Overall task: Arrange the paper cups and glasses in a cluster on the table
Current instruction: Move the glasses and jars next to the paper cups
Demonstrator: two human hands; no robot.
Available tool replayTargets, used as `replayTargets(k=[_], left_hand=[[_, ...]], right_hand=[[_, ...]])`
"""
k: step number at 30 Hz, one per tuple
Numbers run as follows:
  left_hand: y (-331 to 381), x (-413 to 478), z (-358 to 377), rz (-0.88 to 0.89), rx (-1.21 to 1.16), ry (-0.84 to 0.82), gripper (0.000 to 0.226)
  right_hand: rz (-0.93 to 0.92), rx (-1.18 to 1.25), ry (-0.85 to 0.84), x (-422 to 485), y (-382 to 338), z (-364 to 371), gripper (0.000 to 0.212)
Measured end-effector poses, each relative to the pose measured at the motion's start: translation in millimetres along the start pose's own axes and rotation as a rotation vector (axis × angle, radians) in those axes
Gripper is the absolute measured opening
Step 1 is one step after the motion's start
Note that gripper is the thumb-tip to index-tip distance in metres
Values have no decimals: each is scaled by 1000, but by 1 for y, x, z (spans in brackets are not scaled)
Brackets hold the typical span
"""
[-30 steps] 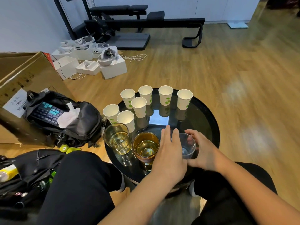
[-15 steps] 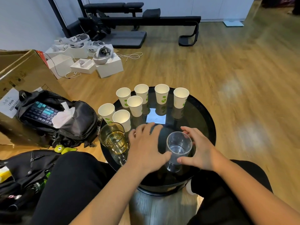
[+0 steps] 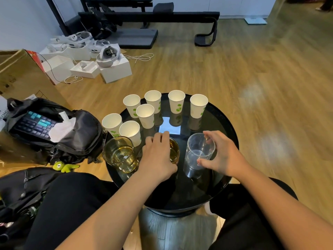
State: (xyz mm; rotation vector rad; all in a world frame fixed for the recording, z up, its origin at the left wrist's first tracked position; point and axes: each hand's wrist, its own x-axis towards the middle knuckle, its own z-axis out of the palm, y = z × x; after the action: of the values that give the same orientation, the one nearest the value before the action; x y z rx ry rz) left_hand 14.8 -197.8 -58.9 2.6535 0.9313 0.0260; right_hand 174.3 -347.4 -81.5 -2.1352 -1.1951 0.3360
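Head view: A seated person works at a round black table with both hands out. The left hand lies over the amber glass, fingers curled down round its rim. The right hand pinches the clear glass, thumb on the near wall and fingers at the far rim. Both glasses stand upright, mouths up and long axes vertical, close together near the table's middle. A third glass of yellow liquid stands upright just beside the left hand, hard against the table's left edge. Seven paper cups (all upright, mouths open to the ceiling) line the far and left rim – four in an arc, one in front, two at left. Bare dark tabletop shows to the right of the clear glass and towards the near rim. A black backpack sits on the floor to the left.
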Motion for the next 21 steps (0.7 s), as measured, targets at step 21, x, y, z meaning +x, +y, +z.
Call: replayTargets(k=[21], left_hand=[[24, 102, 5, 37, -29, 50, 107]], right_hand=[[-30, 31, 86, 77, 36, -9, 97]])
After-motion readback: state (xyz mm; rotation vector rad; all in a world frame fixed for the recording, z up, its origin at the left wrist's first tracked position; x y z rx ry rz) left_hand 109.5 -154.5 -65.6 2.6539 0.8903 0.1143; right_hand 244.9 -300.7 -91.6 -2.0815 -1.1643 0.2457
